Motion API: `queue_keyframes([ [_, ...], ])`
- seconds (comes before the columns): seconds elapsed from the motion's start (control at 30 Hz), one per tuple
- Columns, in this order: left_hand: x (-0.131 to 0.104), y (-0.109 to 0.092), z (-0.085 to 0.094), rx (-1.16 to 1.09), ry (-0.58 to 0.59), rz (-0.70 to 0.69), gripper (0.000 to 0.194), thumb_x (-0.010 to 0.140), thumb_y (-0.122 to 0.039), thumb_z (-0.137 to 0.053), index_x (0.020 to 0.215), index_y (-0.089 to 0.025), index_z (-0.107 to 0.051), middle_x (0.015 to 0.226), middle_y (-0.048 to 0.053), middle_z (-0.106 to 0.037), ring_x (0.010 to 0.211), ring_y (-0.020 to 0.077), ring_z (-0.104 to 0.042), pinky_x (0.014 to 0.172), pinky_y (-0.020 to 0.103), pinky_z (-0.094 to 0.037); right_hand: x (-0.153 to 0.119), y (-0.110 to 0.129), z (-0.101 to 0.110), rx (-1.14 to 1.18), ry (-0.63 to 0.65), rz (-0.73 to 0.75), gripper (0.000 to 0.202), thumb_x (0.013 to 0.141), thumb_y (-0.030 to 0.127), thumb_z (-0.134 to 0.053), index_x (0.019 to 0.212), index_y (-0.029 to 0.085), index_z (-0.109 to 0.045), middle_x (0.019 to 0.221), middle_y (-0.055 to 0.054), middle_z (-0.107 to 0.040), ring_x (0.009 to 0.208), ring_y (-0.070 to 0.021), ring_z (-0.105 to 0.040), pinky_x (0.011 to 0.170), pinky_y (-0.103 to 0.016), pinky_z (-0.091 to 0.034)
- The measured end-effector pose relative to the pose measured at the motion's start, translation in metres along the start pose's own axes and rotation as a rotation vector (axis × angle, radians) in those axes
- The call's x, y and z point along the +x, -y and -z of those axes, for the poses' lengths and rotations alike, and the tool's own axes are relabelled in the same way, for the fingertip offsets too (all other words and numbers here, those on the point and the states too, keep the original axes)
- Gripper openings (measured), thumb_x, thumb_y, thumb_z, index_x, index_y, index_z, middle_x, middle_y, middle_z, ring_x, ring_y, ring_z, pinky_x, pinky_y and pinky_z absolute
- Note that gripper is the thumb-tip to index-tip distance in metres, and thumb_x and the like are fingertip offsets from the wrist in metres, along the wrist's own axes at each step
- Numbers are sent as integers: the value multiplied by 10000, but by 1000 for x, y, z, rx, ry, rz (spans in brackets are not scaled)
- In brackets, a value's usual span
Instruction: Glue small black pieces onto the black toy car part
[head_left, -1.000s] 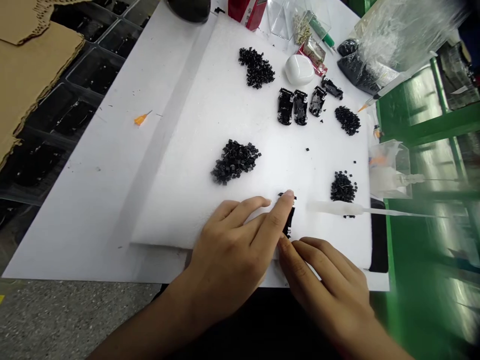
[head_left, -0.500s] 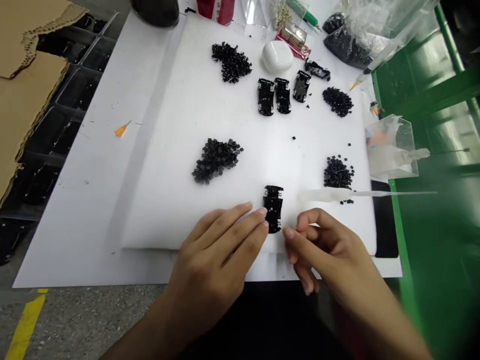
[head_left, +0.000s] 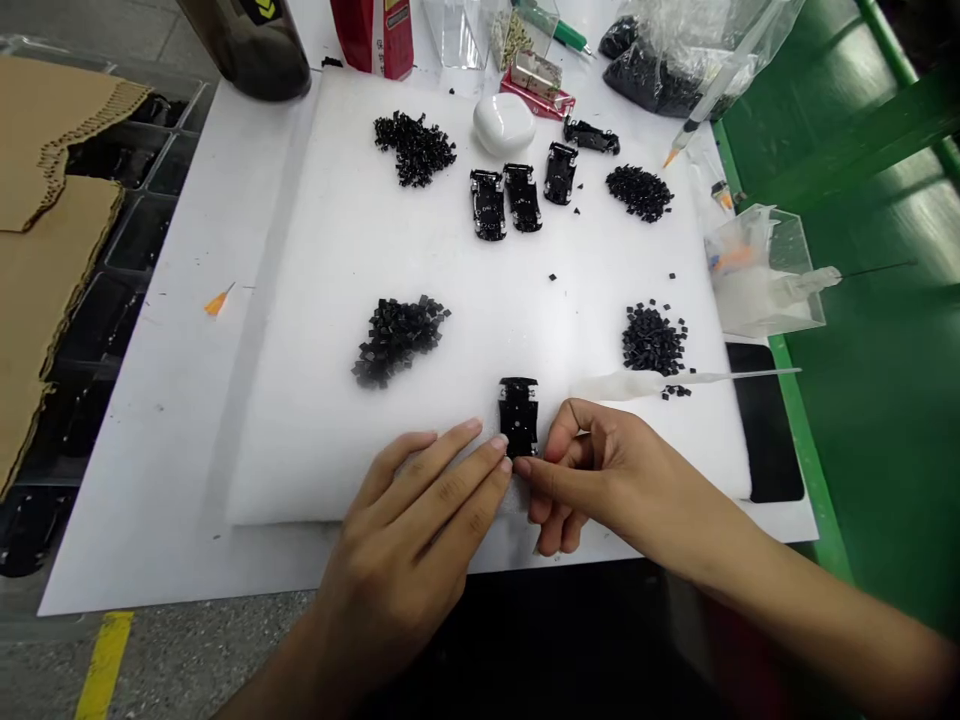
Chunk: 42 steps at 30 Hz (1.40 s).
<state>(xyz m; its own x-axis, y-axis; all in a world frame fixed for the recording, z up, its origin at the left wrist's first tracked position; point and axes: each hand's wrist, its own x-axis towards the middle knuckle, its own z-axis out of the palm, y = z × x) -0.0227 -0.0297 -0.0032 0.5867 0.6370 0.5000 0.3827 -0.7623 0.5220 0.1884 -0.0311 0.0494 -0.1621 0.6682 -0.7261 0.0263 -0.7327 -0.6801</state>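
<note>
With the small black plastic housing (head_left: 518, 415) lying on the white foam pad (head_left: 337, 250) near its front edge, the left hand (head_left: 420, 540) steadies it with flat, close-set fingers while the right hand (head_left: 600, 480), curled with thumb and forefinger tips nearly pinched, seems about to fit a tiny piece, which calls for fine alignment.

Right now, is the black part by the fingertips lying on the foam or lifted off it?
Lying flat on the foam sheet. The black part rests there, both hands' fingertips at its near end.

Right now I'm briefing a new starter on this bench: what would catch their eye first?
Both hands, left hand and right hand, meet at a small black part near the front edge of the white foam pad. Heaps of tiny black pieces dot the pad, with more black parts lined up at the back.
</note>
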Motion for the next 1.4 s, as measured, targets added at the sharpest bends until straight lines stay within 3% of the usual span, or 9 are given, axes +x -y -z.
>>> queue_keyframes([
  [0.4,5,1,6,-44,98,-36,385,946,106,-455,1263,11,-652,1390,156,-652,1402,274,-554,1148,442,-474,3,2,-9,-8,-119,-57,275,829,229,-741,772,228,-472,609,-25,-723,529,-207,-734,452,-213,-539],
  [0.7,6,3,5,-17,83,-45,363,965,78,-473,1265,-4,-661,1391,129,-656,1389,247,-566,1178,398,-464,1,2,-12,21,-162,-19,336,804,232,-754,734,234,-426,640,-23,-730,587,-229,-756,506,-248,-558],
  [0.83,3,2,4,9,53,-64,361,967,83,-490,1275,9,-663,1399,151,-649,1400,270,-554,1176,427,-467,-10,-4,-8,11,-96,-26,352,847,287,-784,729,223,-458,694,-18,-742,661,-193,-760,598,-241,-574],
  [0.9,2,2,3,27,48,-76,379,966,87,-492,1297,8,-656,1403,157,-645,1405,276,-549,1177,440,-466,-18,-11,-7,15,-122,25,372,866,317,-796,721,222,-466,689,3,-724,673,-161,-741,643,-230,-577],
  [1.13,2,2,2,6,35,-48,504,876,172,-530,1322,-30,-652,1388,124,-663,1382,257,-570,1157,453,-514,-39,-47,4,61,-486,250,413,927,466,-766,728,226,-495,692,8,-699,643,-128,-648,623,-208,-551],
  [1.27,7,1,3,-64,-27,10,483,864,159,-576,1294,-41,-666,1328,105,-697,1317,231,-619,1126,435,-550,-42,-53,15,-64,-669,356,384,915,464,-776,733,227,-535,731,4,-693,675,-139,-642,614,-219,-544],
  [1.33,13,3,6,-96,-9,38,487,883,135,-552,1323,-48,-649,1353,99,-682,1340,225,-599,1136,421,-545,-37,-50,18,-156,-787,476,267,897,430,-798,839,243,-616,899,-7,-728,819,-162,-689,728,-250,-582],
  [1.4,24,7,9,-98,77,21,531,898,108,-513,1392,-63,-603,1435,86,-632,1428,228,-516,1188,416,-500,-26,-44,20,-220,-835,636,258,872,379,-822,1048,272,-667,1152,-25,-717,1066,-207,-692,962,-338,-583],
])
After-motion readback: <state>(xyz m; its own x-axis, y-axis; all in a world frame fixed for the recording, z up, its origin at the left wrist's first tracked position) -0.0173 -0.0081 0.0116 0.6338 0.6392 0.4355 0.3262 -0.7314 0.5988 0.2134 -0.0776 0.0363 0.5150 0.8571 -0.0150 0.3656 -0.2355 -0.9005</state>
